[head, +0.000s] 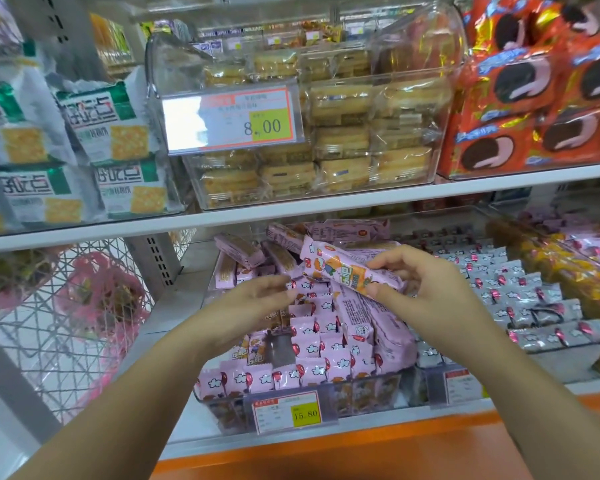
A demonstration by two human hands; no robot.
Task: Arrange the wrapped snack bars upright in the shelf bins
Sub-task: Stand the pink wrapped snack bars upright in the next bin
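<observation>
A clear plastic shelf bin [222,407] on the lower shelf holds several pink wrapped snack bars [312,344], most standing upright in rows, some lying loose at the back [238,249]. My right hand [420,278] grips one pink and orange snack bar [340,268], held tilted above the bin's middle. My left hand [257,299] hovers over the upright rows with fingers loosely apart, its fingertips close to the held bar's lower end, holding nothing.
A neighbouring bin of grey wrapped bars [520,296] lies to the right. A wire basket [70,306] hangs at left. Price tags [288,412] clip to the bin fronts. The upper shelf [326,202] overhangs, carrying a clear box of cakes [340,133], green cracker bags [115,133] and orange cookie packs [534,109].
</observation>
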